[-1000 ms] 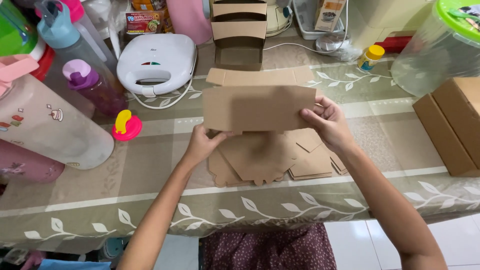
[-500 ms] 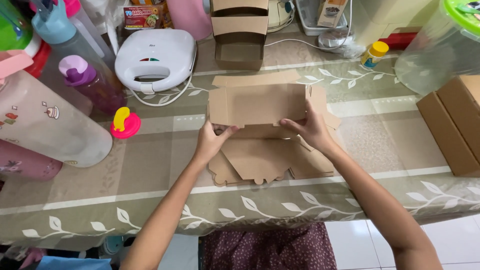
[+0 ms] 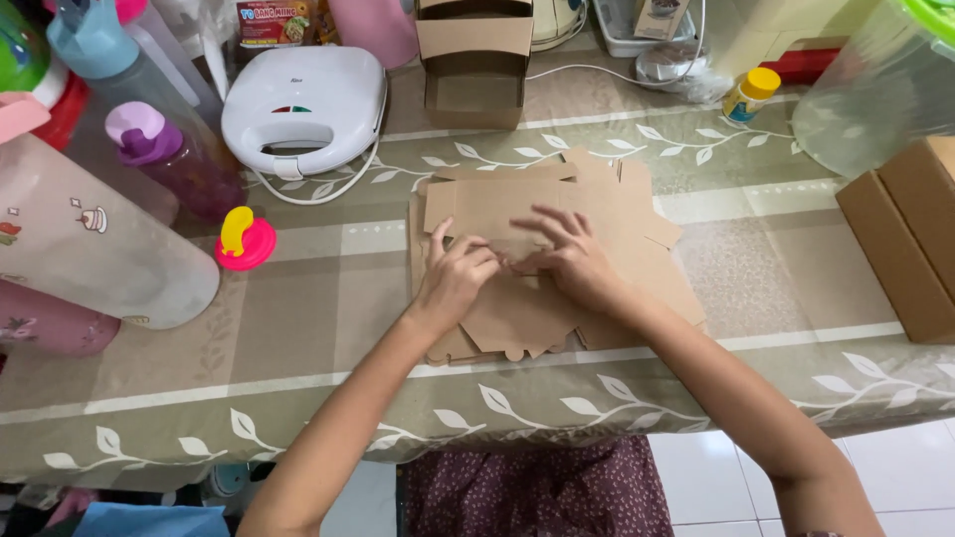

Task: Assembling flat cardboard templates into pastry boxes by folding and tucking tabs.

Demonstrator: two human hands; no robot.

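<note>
I press my left hand (image 3: 456, 278) and right hand (image 3: 569, 261), fingers spread, palms down, on the flat cardboard (image 3: 637, 249). Neither grasps it. An assembled box (image 3: 474, 60) stands beyond.

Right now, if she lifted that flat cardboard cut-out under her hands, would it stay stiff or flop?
Probably light: the flat cardboard cut-out looks thin. Its creased flaps would likely droop at the folds. Both the left hand and right hand press it onto the tablecloth, perhaps because it slides.

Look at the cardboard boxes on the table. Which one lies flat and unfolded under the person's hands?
The flat cardboard box blank at the table's middle, pressed by the left hand and right hand. The open box behind it stands assembled; the box at right is closed.
</note>
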